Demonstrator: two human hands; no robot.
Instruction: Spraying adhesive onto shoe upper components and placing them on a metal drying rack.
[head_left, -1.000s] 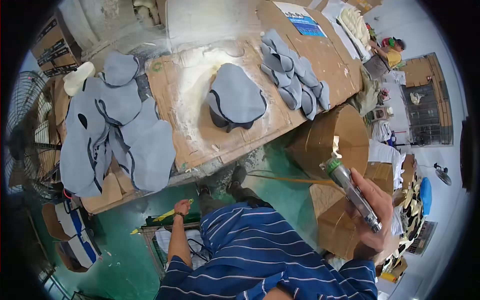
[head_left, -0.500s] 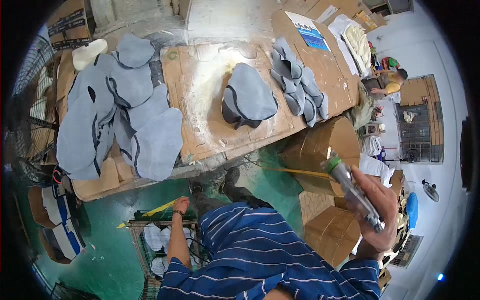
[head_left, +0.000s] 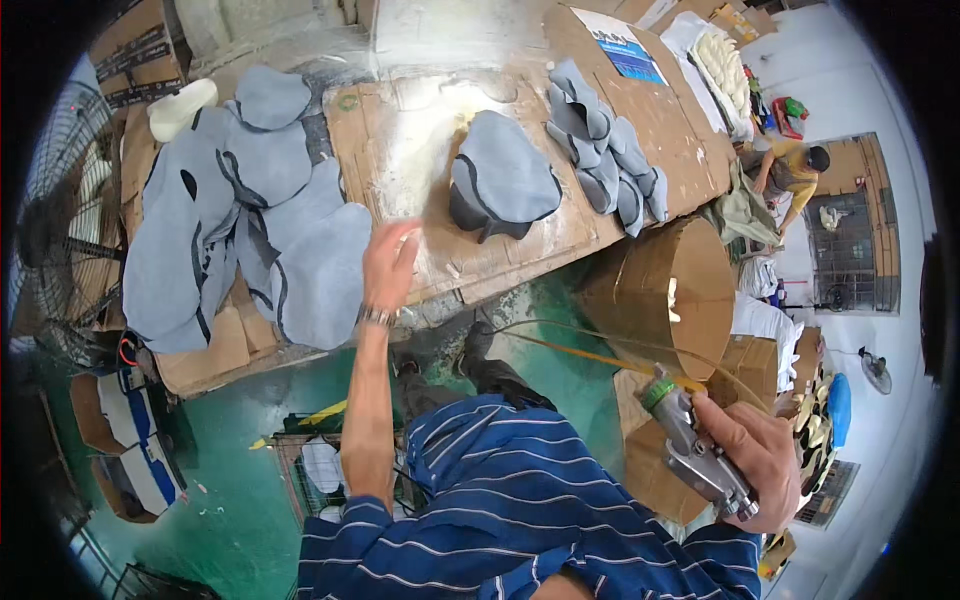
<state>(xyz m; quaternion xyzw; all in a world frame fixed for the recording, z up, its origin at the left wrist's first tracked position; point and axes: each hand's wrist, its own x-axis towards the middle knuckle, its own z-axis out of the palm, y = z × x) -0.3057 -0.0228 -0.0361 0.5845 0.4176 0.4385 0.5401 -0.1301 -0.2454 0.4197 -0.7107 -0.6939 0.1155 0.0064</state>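
- Fingers (head_left: 722, 425) of the right hand (head_left: 757, 462) are closed round the spray gun (head_left: 698, 462); a one-handed hold, which likely leaves the other hand free.
- Spray gun: off to the person's right, well apart from the desk (head_left: 690, 175), its green collar (head_left: 656, 394) facing away from the body, presumably so that the nozzle end points clear of the person.
- Hose (head_left: 590, 350) runs slack in a curve toward the gun, which should let the arm swing freely; where it joins cannot be made out.
- Left hand (head_left: 388, 270): fingers loosely parted, holding nothing, at the desk's near edge; whether they touch it cannot be told.
- Grey cover (head_left: 510, 170), near that hand, sits raised on dark sides, alone on pale-dusted cardboard, probably to give access all round.
- Left pile (head_left: 165, 275): large grey pieces overlapping, perhaps to save room; a cream form (head_left: 183, 110) lies at its far end.
- Right pile (head_left: 598, 185): smaller curved pieces, leaning on one another, apart from the cover.
- Farther out: a round carton (head_left: 640, 290) beside the desk, a crate (head_left: 293, 440) on the green floor (head_left: 240, 545), another person (head_left: 797, 180) at far right.
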